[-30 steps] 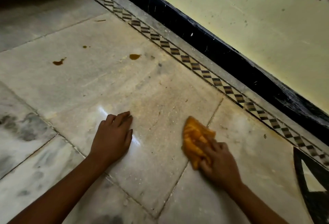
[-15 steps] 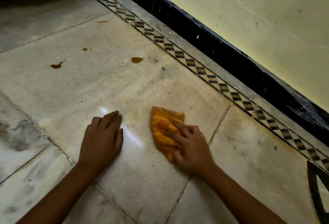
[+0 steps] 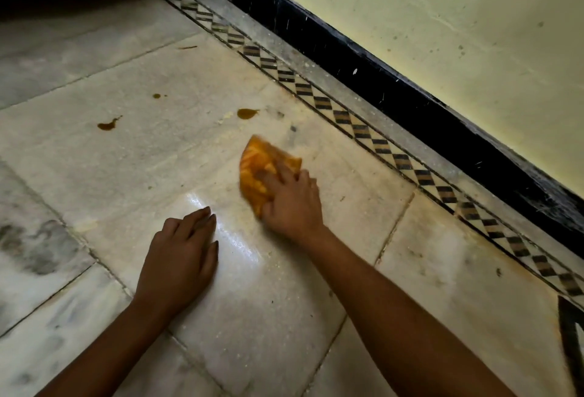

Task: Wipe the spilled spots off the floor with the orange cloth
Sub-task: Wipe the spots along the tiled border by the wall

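The right hand point(image 3: 292, 204) presses the crumpled orange cloth point(image 3: 260, 169) flat on the pale marble floor point(image 3: 442, 270) at frame centre, its grip spread over the fabric, likely for scrubbing pressure. The cloth's long axis runs up-frame, tip toward the nearest brown spilled spot point(image 3: 246, 113). The left hand point(image 3: 180, 260) rests palm-down, fingers together, probably as a brace.
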The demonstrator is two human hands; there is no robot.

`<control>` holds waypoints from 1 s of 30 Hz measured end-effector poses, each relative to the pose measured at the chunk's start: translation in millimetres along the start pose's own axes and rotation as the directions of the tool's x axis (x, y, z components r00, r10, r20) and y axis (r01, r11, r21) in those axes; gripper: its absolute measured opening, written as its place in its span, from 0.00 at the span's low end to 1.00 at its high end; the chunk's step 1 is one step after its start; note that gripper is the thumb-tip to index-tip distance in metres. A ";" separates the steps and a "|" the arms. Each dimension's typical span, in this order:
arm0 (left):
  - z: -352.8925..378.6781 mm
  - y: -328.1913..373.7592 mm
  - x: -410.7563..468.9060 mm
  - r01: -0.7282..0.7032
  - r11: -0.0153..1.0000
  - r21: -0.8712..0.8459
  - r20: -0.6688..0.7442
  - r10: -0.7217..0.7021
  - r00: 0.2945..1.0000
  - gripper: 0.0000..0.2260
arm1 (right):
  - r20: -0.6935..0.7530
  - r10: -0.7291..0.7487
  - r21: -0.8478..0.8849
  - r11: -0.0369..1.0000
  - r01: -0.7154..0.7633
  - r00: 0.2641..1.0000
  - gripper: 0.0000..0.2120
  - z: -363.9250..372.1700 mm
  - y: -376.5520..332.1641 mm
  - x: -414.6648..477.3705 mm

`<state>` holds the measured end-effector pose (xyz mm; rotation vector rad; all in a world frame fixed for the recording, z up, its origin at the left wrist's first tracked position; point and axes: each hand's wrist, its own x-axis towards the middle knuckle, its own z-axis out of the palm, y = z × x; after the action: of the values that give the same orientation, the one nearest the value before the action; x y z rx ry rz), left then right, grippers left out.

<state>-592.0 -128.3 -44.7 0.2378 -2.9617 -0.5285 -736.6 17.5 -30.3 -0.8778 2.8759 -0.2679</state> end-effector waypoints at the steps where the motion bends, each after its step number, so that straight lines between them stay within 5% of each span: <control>1: 0.6 2.1 2.1 0.004 1.000 0.000 -0.003 -0.004 1.000 0.22 | -0.017 -0.076 0.024 0.997 0.076 0.997 0.28 -0.2 4.2 -23.3; 4: 2.4 10.8 6.8 -0.016 1.000 0.006 0.013 0.016 1.000 0.22 | -0.033 -0.175 0.049 0.983 0.177 0.984 0.27 -4.8 56.7 -98.8; 7: 5.3 22.4 5.1 -0.085 0.996 0.013 0.041 0.084 0.996 0.22 | -0.087 0.109 -0.024 0.993 -0.112 0.990 0.28 -19.9 133.4 -146.2; 10: 7.6 33.2 -1.4 -0.156 0.988 0.009 0.083 0.155 0.984 0.22 | -0.131 0.455 -0.074 0.882 -0.466 0.881 0.32 -31.7 191.7 -128.2; 13: 9.2 39.0 -10.4 -0.218 0.976 0.024 0.150 0.213 0.966 0.22 | -0.151 0.583 -0.047 0.802 -0.595 0.798 0.31 -34.7 194.9 -57.7; 16: 8.4 37.3 -18.6 -0.227 0.973 0.043 0.171 0.216 0.961 0.21 | -0.122 0.506 0.013 0.861 -0.508 0.854 0.29 -23.9 136.5 13.0; 20: 9.6 31.9 -23.6 -0.168 0.983 0.074 0.121 0.158 0.980 0.21 | -0.048 0.155 0.032 0.988 -0.153 0.987 0.27 -2.5 27.9 11.9; 25: 5.5 19.5 -27.4 -0.041 0.994 0.099 0.106 0.030 0.994 0.28 | -0.110 -0.282 0.081 0.953 0.291 0.953 0.24 -4.3 62.9 -100.4; 27: 2.5 10.6 -31.2 0.010 0.994 0.112 0.089 -0.020 0.996 0.30 | -0.145 -0.193 0.024 0.980 0.199 0.970 0.24 -13.3 112.9 -121.9; 30: 0.3 0.1 -36.0 0.069 0.988 0.138 0.075 -0.080 0.994 0.31 | -0.163 0.175 -0.045 0.982 -0.185 0.971 0.29 -22.6 164.7 -94.9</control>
<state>-556.7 -121.9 -48.3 0.3504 -3.0809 -0.3528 -751.2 208.3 -35.7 -0.6235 3.1012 -0.2434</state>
